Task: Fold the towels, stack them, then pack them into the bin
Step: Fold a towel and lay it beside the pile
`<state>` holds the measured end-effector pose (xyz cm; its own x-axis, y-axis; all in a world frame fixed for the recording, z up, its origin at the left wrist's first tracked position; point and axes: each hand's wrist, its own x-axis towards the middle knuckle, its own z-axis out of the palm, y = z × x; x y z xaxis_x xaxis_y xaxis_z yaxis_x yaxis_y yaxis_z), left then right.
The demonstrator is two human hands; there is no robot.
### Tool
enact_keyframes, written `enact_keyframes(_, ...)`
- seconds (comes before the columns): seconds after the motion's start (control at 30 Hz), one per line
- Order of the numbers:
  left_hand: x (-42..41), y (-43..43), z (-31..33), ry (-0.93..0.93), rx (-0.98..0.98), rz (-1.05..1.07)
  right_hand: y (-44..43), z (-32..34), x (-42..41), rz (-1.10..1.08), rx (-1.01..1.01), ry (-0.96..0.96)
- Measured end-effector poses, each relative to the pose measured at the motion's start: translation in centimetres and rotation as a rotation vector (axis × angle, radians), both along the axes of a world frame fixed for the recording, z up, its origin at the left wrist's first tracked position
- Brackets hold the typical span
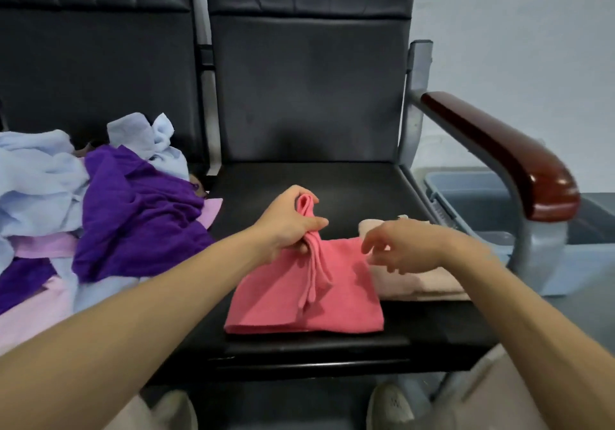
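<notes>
Shoes (387,406) are showing beneath the front edge of the seat (332,183). Left hand (289,220) is gripping the bunched top of the pink towel (299,296), pointing toward twelve; its long axis is running nine to three, mid-seat. Right hand (409,246) is hovering loose-fingered over a beige towel (429,283) at three. Bare seat is lying behind; bin (472,193) at two.

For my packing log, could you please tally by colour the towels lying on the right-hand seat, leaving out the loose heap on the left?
Coral-pink towel: 1
Beige towel: 1
Total: 2
</notes>
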<state>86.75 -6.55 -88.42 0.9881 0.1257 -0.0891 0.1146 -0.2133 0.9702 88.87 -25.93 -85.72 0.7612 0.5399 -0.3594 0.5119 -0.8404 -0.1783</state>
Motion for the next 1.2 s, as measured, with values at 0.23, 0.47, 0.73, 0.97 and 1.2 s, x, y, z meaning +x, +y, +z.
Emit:
enact_keyframes(0.23,2.2,-4.7,-2.8,0.232,-0.045,-0.095,-0.2,-1.2,1.0,-0.21,0.011,0.191)
enact_keyframes(0.47,0.2,-0.3,-1.7,0.11,0.704,-0.209,1.1,-1.5,0.0,-0.318,0.001,0.178)
enact_keyframes(0.73,-3.2,6.2,-4.0,0.366,0.851,-0.144,3.2,-3.0,-1.4,-0.459,0.026,0.317)
enact_keyframes(0.97,-3.6,6.9,-4.0,0.351,0.588,-0.082,4.5,-4.5,-1.5,-0.521,0.177,0.287)
enact_keyframes(1.2,-5.1,7.3,-2.9,0.357,0.515,-0.086,6.1,-5.4,-1.9,-0.492,0.384,0.312)
